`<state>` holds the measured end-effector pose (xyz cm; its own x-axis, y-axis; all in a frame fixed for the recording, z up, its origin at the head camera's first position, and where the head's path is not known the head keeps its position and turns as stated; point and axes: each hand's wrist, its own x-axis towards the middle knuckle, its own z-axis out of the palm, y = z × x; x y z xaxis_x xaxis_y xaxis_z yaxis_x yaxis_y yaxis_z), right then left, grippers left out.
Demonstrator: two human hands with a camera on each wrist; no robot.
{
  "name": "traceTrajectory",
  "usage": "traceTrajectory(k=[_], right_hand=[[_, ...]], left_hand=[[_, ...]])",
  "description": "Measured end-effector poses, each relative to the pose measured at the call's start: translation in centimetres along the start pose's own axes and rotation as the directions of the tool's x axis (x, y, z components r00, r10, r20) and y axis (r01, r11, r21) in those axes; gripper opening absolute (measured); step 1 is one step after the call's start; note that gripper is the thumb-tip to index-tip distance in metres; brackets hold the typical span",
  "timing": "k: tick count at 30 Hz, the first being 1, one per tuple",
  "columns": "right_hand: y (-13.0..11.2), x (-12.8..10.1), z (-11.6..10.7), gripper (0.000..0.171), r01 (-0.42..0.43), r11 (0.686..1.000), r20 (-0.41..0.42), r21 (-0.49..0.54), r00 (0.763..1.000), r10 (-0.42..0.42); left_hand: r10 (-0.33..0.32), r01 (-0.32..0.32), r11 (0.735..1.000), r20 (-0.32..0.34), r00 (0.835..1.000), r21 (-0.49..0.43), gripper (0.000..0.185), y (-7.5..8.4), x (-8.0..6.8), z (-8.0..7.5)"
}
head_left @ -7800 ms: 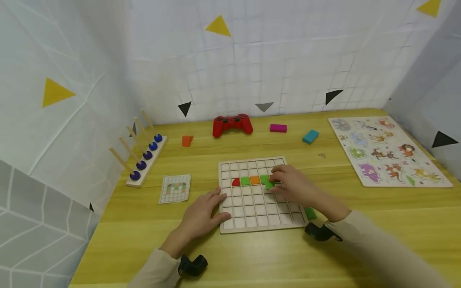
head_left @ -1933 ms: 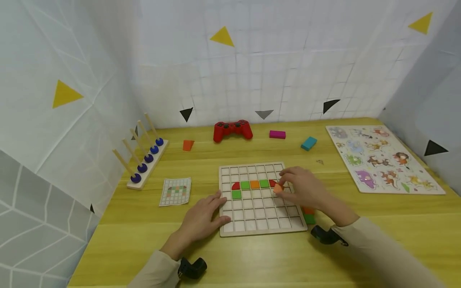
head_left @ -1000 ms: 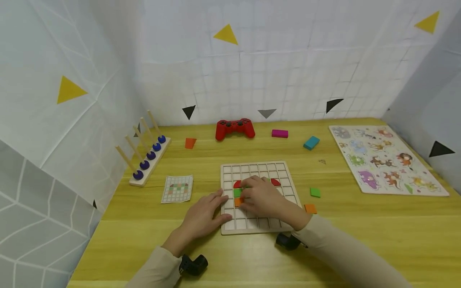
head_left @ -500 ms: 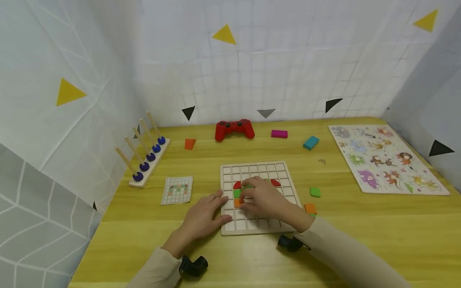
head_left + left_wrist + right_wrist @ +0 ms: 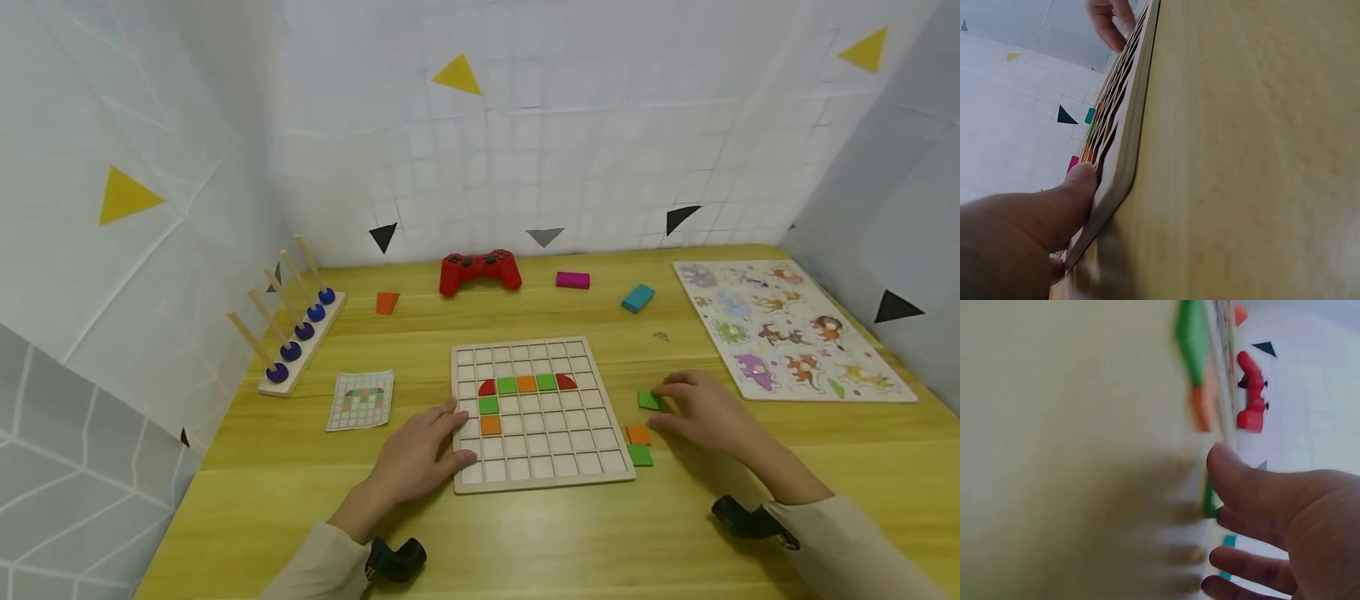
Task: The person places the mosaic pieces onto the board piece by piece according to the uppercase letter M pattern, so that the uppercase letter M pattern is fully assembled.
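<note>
Your left hand (image 5: 420,450) lies flat, fingers relaxed, on the lower left edge of the grid board (image 5: 537,414) at frame centre of the head view. The left wrist view shows what the head view hides: the thumb (image 5: 1079,187) pressed against the board's side rim (image 5: 1124,156), seen edge-on, with your other hand at the top of that frame.

Your right hand (image 5: 701,412) sits on the table (image 5: 750,517) right of the board, fingertips touching a loose green tile (image 5: 648,400). The head view leaves the grip unclear; the blurred right wrist view shows thumb and fingers spread beside the green tile (image 5: 1209,499), not closed on it, so the hand looks released.

Just below in the head view lie an orange tile (image 5: 639,434) and a second green tile (image 5: 640,455), against the board's right edge. Only the head view shows the board's fill: a red-green-orange-green-red row, with green and orange tiles under its left end.

Pattern card (image 5: 360,400) is left of the board, red gamepad (image 5: 480,271) behind it.
</note>
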<state>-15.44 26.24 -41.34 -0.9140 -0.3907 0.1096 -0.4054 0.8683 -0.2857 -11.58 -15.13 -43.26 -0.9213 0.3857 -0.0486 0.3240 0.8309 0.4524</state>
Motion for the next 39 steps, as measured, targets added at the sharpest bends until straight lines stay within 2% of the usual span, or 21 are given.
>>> traceTrajectory(k=[7,12,17,23,31,35,39], right_hand=[[0.7,-0.2,0.4,0.038,-0.006,1.0,-0.028,0.005,1.0,0.006],[0.6,-0.1,0.6,0.031,-0.011,1.0,-0.019,0.01,1.0,0.011],[0.1,0.6,0.3,0.025,0.024,1.0,-0.047,0.019,0.999,-0.023],[-3.0,2.8,0.0,0.023,0.09,0.996,-0.052,0.027,0.995,-0.088],[-8.5,6.2,2.1,0.022,0.245,0.969,-0.029,0.028,0.969,-0.244],[-10.1,7.4,2.8,0.023,0.272,0.962,-0.014,0.002,0.962,-0.272],[-11.0,7.9,3.3,0.025,0.264,0.964,-0.009,0.001,0.964,-0.264]], left_hand=[[0.006,-0.006,1.0,-0.022,1.0,-0.007,0.061,0.1,-0.2,0.3],[0.008,-0.008,1.0,-0.008,1.0,-0.013,0.061,0.1,-0.3,0.5],[-0.008,0.008,1.0,0.001,1.0,-0.001,0.062,0.2,-0.1,0.4],[0.003,-0.003,1.0,0.003,1.0,0.007,0.062,0.5,0.1,0.1],[-0.011,0.011,1.0,0.001,1.0,0.002,0.061,0.4,-0.2,-0.2],[-0.004,0.004,1.0,0.003,1.0,0.004,0.061,0.3,-0.2,-0.3],[-0.004,0.004,1.0,0.012,1.0,0.01,0.062,0.3,0.0,-0.3]])
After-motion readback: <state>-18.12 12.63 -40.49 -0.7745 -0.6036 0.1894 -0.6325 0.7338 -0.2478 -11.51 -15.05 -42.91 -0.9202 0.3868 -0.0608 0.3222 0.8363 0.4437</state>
